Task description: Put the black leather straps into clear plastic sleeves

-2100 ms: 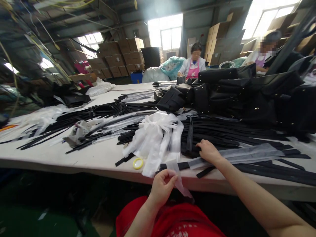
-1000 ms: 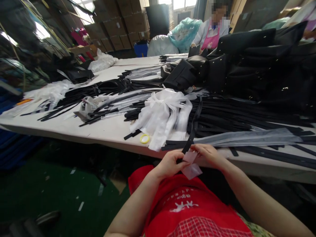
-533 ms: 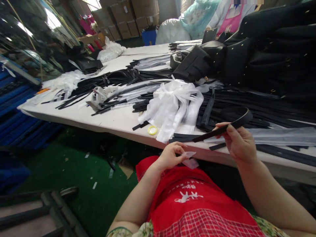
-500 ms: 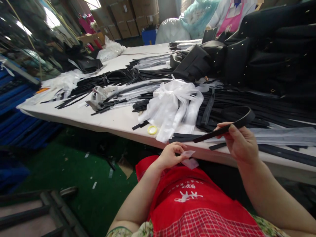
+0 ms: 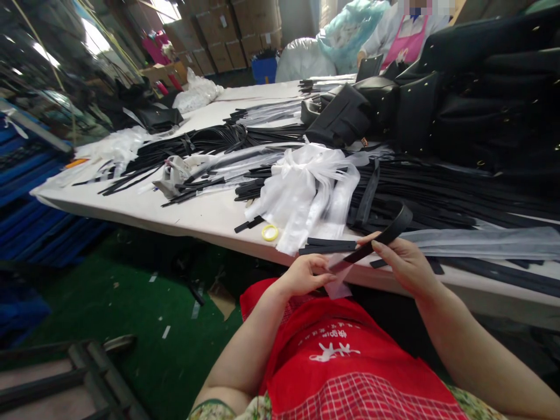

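Observation:
My right hand grips a black strap between thumb and fingers; part of it curls up above the hand. The strap's front end points left and reaches a translucent plastic sleeve. My left hand pinches that sleeve just over the red apron. Whether the strap's tip is inside the sleeve or only against it, I cannot tell. Beyond my hands, a bunch of white plastic sleeves lies on the table, beside dark flat straps at its near edge.
A yellow tape ring rests by the near edge of the white table. Black bags are heaped at the right. Bundled straps lie farther back. Across the table a person in a pink apron is partly visible.
My right hand has moved left and slightly down with the black strap, bringing its front end to the plastic sleeve. My left hand has stayed nearly in place.

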A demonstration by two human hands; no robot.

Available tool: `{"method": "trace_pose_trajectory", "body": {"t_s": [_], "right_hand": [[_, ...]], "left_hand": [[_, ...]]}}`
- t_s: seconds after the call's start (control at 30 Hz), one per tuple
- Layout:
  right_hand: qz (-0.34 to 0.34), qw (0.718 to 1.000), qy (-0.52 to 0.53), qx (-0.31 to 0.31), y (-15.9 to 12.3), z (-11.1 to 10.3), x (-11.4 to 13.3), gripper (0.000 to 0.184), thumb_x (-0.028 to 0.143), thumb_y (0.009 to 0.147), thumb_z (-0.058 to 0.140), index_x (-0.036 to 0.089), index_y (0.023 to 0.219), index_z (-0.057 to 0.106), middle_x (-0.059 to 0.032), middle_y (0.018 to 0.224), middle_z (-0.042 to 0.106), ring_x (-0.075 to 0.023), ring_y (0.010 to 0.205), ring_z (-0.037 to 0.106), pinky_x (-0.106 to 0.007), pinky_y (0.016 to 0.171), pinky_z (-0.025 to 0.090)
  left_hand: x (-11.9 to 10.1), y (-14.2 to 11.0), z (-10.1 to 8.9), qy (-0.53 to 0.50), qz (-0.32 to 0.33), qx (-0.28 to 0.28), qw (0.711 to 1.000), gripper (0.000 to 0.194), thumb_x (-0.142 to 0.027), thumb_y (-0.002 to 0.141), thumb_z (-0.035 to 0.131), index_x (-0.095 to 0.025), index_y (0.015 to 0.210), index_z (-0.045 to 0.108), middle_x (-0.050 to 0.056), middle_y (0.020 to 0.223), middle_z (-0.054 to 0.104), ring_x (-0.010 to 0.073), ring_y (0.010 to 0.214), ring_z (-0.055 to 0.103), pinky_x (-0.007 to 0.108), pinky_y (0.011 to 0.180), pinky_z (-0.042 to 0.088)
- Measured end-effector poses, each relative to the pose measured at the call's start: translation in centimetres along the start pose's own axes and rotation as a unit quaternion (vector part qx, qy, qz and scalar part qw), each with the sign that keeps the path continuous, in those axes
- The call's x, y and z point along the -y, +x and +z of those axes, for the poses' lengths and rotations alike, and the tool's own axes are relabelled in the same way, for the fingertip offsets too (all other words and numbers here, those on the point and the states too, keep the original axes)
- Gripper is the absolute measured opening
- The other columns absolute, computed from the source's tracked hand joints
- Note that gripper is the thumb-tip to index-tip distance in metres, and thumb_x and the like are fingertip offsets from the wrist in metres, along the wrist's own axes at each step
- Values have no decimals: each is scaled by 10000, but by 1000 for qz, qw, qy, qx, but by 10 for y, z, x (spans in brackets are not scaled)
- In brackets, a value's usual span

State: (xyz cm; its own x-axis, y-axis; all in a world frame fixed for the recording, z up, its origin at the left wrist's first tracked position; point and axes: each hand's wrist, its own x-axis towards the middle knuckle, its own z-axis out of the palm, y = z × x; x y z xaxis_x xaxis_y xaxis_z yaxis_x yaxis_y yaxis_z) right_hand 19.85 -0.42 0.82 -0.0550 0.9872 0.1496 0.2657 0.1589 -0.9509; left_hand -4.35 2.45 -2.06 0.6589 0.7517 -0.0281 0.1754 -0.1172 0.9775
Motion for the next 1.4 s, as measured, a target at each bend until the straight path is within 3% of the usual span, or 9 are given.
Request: {"method": "trace_pose_trajectory", "body": {"t_s": [0.2,0.33,0.43,0.63,0.83,1.0,1.2,1.3,1.4], "right_hand": [[63,988,99,99,6,22,-12,399,547,833,656,213,1027,757,-91,1133,711,-272,1090,635,-429,994,486],[116,946,298,-59,23,6,-27,408,568,850,610,231,1043,737,-67,1018,742,-224,981,679,-373,927,522],[104,937,300,-143,27,5,-31,415,601,827,627,221,922,765,-59,943,749,-211,932,675,-346,932,502],[135,964,231,10,16,35,-36,457,562,736,744,208,1024,767,-82,1018,745,-267,972,658,-442,978,453],[115,918,355,-136,30,13,-34,468,573,770,687,215,1068,737,-82,1029,736,-233,953,660,-416,978,451],[189,929,317,12,20,34,-37,470,521,724,764,188,1054,742,-98,1003,740,-255,953,666,-449,974,452],[136,907,371,-146,36,1,-36,450,581,772,695,200,1006,743,-88,995,745,-245,1014,659,-426,1037,425],[146,941,304,-43,31,9,-31,490,616,798,666,199,1043,746,-89,1036,739,-260,1059,648,-438,1044,417],[171,945,270,69,22,24,-27,519,603,764,710,202,1091,741,-85,1067,731,-274,1060,645,-455,1023,431]], "left_hand": [[8,11,14,-90,-16,-3,996,323,-431,802,715,-144,940,766,77,921,750,225,862,677,299,790,529],[21,10,20,-91,-86,38,991,375,-474,808,696,-116,909,749,51,794,723,167,685,622,254,636,483],[21,10,20,-112,-113,48,986,428,-520,834,648,-104,892,732,47,776,710,151,655,595,245,615,464],[9,15,14,-110,-106,-30,988,402,-513,813,672,-112,833,705,17,682,662,113,573,543,216,556,414],[14,16,12,-123,-190,27,974,426,-553,785,671,-128,761,656,13,607,650,108,479,536,213,481,395],[11,26,20,-135,-167,-14,977,496,-616,744,688,-131,845,665,-3,607,636,113,480,556,220,483,437],[9,26,21,-119,-188,8,975,505,-631,754,669,-128,791,653,6,587,629,100,450,518,203,434,404],[3,34,23,-104,-150,-22,983,475,-604,776,657,-131,812,669,12,611,643,116,496,540,211,460,411],[1,40,27,-79,-90,-41,992,433,-556,798,657,-125,773,683,30,680,666,125,576,571,222,542,447]]}}
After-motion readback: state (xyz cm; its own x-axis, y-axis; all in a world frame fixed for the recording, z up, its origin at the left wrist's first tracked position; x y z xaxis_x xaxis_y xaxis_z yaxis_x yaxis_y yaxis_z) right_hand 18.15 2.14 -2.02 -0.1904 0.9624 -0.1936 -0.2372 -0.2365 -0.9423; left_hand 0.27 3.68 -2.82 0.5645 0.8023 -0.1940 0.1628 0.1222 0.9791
